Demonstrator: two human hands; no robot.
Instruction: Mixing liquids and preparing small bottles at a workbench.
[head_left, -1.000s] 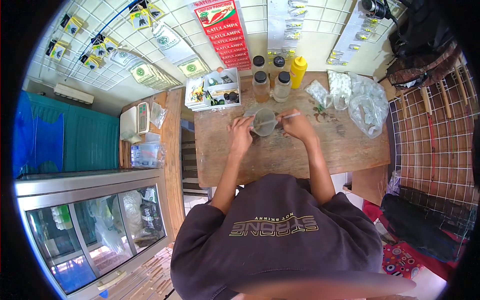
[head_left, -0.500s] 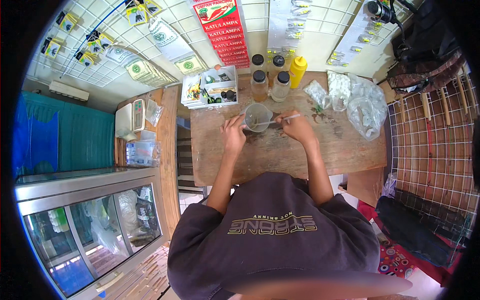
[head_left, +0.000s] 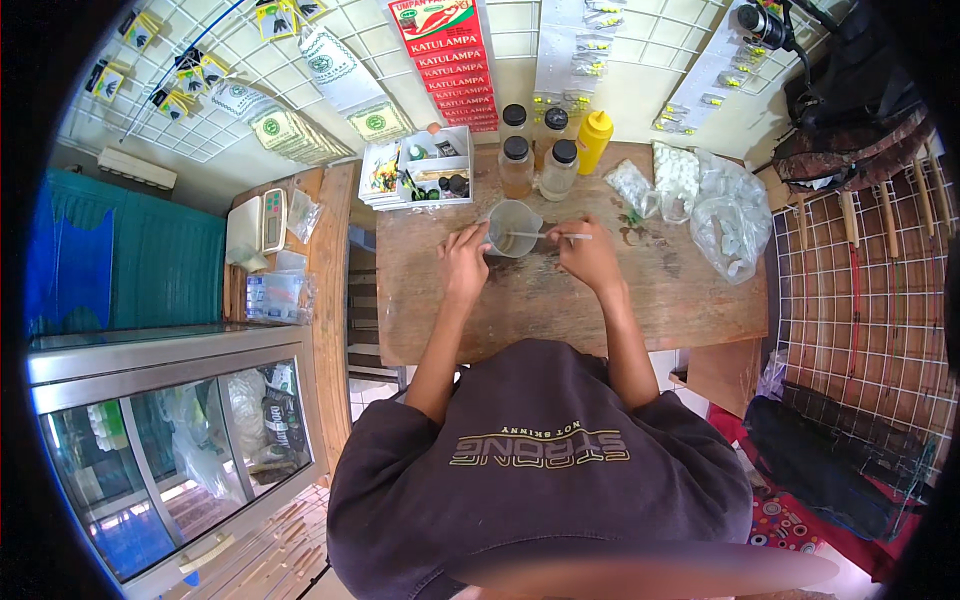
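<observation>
A translucent plastic jug [head_left: 518,214] stands on the wooden table, tilted slightly in view, with a little something at its bottom that I cannot make out. My left hand [head_left: 464,262] grips the jug's left side. From the right, my right hand [head_left: 588,256] pinches a thin white stick-like utensil [head_left: 577,236]. Its far end reaches into the jug; whether it ends in a spoon bowl is hard to tell. Just behind the jug stand several jars with black lids [head_left: 516,170] and a yellow squeeze bottle [head_left: 594,145].
A white divided box [head_left: 450,192] of small items sits at the table's back left. Clear plastic bags with white contents [head_left: 677,175] lie at the back right. Left of the wooden table [head_left: 690,310] are a kitchen scale [head_left: 272,220] and a glass-fronted cabinet [head_left: 180,375].
The white utensil's angle has shifted inside the jug, with my right hand moving slightly. My left hand keeps its hold on the jug. The whole view has shifted a little.
</observation>
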